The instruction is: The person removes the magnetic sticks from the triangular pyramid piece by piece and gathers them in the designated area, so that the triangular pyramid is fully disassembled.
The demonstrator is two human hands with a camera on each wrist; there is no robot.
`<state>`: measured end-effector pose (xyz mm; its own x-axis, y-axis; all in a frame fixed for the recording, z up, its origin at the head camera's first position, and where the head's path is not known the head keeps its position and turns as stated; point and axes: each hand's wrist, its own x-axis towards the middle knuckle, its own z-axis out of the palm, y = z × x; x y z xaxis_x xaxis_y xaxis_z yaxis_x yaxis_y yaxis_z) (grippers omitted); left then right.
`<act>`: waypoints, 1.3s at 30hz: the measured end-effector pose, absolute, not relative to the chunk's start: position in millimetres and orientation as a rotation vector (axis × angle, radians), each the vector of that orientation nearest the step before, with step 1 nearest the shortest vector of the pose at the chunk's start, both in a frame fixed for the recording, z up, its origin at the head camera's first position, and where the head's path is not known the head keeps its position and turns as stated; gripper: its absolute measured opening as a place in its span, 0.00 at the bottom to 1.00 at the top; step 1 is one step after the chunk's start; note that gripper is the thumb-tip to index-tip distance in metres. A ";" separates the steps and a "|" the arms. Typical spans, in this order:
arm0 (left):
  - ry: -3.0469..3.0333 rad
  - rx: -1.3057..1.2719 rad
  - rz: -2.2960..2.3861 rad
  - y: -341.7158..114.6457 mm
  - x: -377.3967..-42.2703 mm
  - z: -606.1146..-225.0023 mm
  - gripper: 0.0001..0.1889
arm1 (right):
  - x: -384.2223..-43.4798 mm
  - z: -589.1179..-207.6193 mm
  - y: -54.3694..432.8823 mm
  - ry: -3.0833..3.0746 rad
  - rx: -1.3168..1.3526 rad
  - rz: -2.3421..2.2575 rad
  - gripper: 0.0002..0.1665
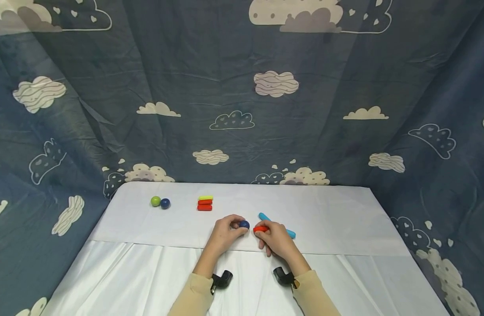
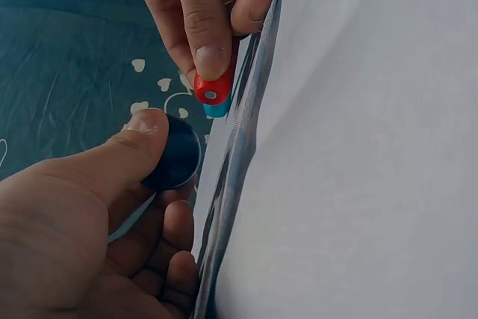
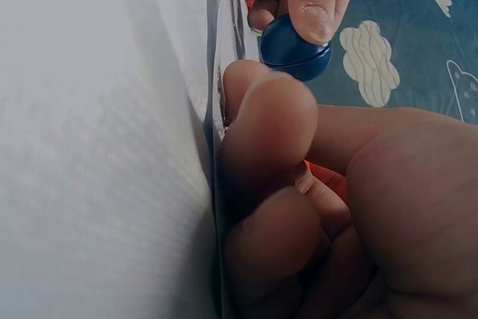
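Note:
My left hand pinches a dark blue ball between thumb and fingers, just over the white tabletop. Facing it, my right hand grips a short red rod. A pale round spot marks the end of this rod in the left wrist view. Only a small gap separates rod and ball. Behind the right hand lies a longer light blue stick, its middle hidden by the fingers. In the right wrist view the ball shows a groove across it, while the rod is mostly hidden behind fingers.
A green ball and another dark blue ball sit side by side at the back left. Right of them, two red rods and a yellow-green one lie in a stack of rows. A cloud-patterned curtain hangs behind the table.

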<state>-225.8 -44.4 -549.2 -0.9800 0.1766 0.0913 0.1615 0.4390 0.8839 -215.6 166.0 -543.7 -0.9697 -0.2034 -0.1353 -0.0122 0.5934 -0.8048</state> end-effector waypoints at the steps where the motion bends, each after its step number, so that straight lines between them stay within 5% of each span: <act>1: 2.654 0.306 1.634 -44.3 -225.7 -548.8 0.15 | -215.6 -543.6 165.9 2.610 -0.178 -1.315 0.13; 15: 2.623 0.021 1.982 -66.4 -227.7 -521.6 0.22 | -215.4 -542.8 164.4 2.625 -0.160 -1.313 0.14; 22: 2.750 -0.103 2.127 -102.3 -231.8 -504.8 0.16 | -214.3 -542.3 165.4 2.606 -0.202 -1.329 0.12; 39: 2.894 -0.673 2.223 -214.6 -252.5 -485.5 0.20 | -214.9 -543.4 165.8 2.613 -0.221 -1.316 0.11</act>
